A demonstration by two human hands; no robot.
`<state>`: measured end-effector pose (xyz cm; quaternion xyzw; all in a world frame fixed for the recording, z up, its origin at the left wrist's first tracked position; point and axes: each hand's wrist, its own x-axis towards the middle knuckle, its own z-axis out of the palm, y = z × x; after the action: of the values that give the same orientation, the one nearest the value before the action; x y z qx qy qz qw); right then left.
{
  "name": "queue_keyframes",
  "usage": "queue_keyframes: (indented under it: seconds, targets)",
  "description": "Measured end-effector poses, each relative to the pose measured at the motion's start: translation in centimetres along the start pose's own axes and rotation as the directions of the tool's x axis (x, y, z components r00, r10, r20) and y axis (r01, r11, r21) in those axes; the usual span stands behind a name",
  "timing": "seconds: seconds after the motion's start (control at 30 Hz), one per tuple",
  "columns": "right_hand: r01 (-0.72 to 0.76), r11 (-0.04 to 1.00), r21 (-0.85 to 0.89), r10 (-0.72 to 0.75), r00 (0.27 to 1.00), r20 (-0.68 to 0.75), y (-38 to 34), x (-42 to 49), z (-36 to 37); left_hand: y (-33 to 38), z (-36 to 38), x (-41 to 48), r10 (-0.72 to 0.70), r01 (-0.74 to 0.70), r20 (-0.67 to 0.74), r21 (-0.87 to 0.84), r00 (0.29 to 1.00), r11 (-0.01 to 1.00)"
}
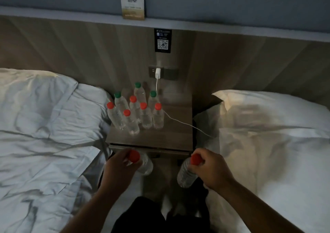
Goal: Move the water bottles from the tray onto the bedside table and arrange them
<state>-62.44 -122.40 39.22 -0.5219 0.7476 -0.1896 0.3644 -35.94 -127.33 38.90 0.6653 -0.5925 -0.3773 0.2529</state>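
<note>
The left hand curls its fingers round the neck of a clear plastic red-capped bottle. The right hand grips a second red-capped clear bottle likewise, both just near of the wooden bedside table. Eight upright clear bottles, five red-capped and three green-capped, cluster on its far left part. A white charger cable trails off to the right.
</note>
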Motion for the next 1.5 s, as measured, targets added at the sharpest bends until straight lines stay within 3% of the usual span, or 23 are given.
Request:
queue_keyframes:
  seconds: [0.13, 0.27, 0.5, 0.63, 0.83, 1.0, 1.23, 1.5]
  targets:
    - [0.044, 0.995, -0.089, -0.041, 0.998, 0.037, -0.5, 6.5, 1.4, -1.1, 1.4, 5.4, -0.038, 0.038, 0.011, 0.029, 0.999, 0.999]
    - [0.002, 0.984, -0.177, 0.016, 0.995, 0.101, -1.1, 12.4, 3.3, -2.9, 3.3, 11.0, -0.097, 0.102, 0.099, -0.045, 0.99, 0.994]
    - [-0.025, 0.968, -0.248, 0.055, 0.992, 0.115, -1.0, 19.9, 6.9, -5.2, 7.1, 18.2, -0.138, 0.134, 0.186, 0.032, 0.973, 0.99]
    - [-0.01, 0.963, -0.27, 0.056, 0.985, 0.163, -0.1, 22.4, 7.8, -5.7, 8.4, 20.1, -0.153, 0.143, 0.198, 0.064, 0.968, 0.988]
    - [0.141, 0.967, -0.211, -0.079, 0.957, 0.279, 0.0, 24.5, 7.4, -5.2, 9.5, 21.0, -0.152, 0.147, 0.162, 0.042, 0.975, 0.988]
    - [0.085, 0.976, -0.203, 0.013, 0.898, 0.441, 0.7, 25.1, 7.6, -4.9, 10.4, 20.0, -0.165, 0.155, 0.135, 0.082, 0.977, 0.985]
    - [-0.024, 0.985, -0.171, 0.091, 0.914, 0.395, 0.0, 26.7, 7.0, -4.2, 11.5, 20.4, -0.238, 0.237, 0.064, 0.012, 0.969, 0.971]
    - [-0.04, 0.984, -0.172, 0.093, 0.946, 0.31, -1.7, 29.9, 5.5, -3.6, 12.0, 21.3, -0.259, 0.26, 0.013, -0.02, 0.966, 0.966]
